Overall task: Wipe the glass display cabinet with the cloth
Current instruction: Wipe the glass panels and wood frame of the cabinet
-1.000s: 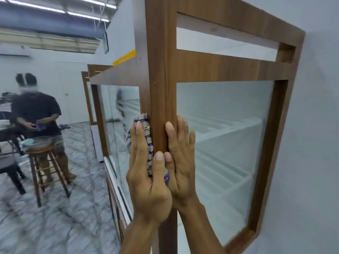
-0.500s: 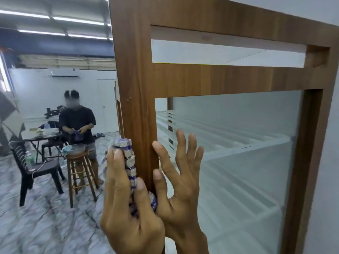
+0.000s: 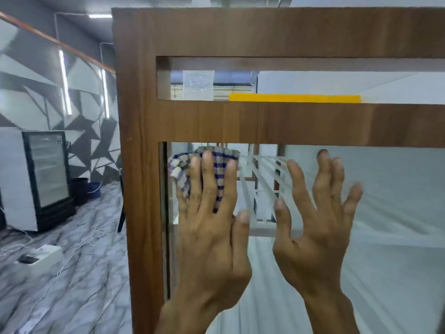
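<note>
The tall walnut-brown wooden display cabinet with its large clear glass side pane fills the view ahead of my fingers; its thick corner post stands just left of them and a broad cross rail runs just above my fingertips.

My left hand lies flat on the pane, fingers stretched and close together, pinning the bunched blue-and-white checked cloth against the glass in the upper left corner, next to the post and just under the rail. The cloth spills out above and to the left of my fingertips. It is pressed, not gripped.

My right hand is bare and splayed wide, holding nothing, near the glass just to the right of the left. Whether its fingertips touch the pane I cannot tell.

Risks, as I judge them: with no fingers curled round the cloth, a quick stroke could let it slide out and drop. The bare right palm, if it rests on the glass, would leave prints on a surface I mean to clean. Leaning weight through both palms could strain the pane in its frame. The cloth's loose edge may snag where glass meets post, leaving that corner unwiped.

Behind the glass, beyond my fingers, white slatted shelves show through.
</note>
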Tool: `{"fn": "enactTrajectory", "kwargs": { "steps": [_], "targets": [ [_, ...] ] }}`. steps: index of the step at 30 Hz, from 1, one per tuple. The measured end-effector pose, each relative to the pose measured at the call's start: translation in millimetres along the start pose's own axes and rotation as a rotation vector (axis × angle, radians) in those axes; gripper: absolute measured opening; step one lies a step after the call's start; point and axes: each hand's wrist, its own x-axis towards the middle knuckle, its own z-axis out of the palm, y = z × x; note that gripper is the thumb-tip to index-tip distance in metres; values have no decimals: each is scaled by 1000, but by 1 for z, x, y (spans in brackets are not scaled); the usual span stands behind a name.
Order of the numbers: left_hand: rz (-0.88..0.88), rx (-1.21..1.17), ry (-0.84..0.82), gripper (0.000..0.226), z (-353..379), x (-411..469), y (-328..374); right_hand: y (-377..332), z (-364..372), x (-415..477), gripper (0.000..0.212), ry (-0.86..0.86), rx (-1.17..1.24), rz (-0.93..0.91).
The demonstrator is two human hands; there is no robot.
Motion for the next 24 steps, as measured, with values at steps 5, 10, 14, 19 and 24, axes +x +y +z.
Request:
{"fn": "enactTrajectory", "kwargs": {
  "steps": [5,10,14,19,24],
  "targets": [
    [-103,198,123,58,18,3,0,14,-3,-3,54,-44,-20,-55],
    [183,171,-26,54,36,4,21,19,-9,-4,55,-23,53,-112],
    [-88,168,173,56,30,3,1,44,-22,-6,53,2,77,-54],
    [70,180,83,56,61,21,60,70,-31,-2,53,27,49,-49],
    [153,195,80,53,64,4,49,98,-42,7,54,87,-16,-26]
  ]
}}
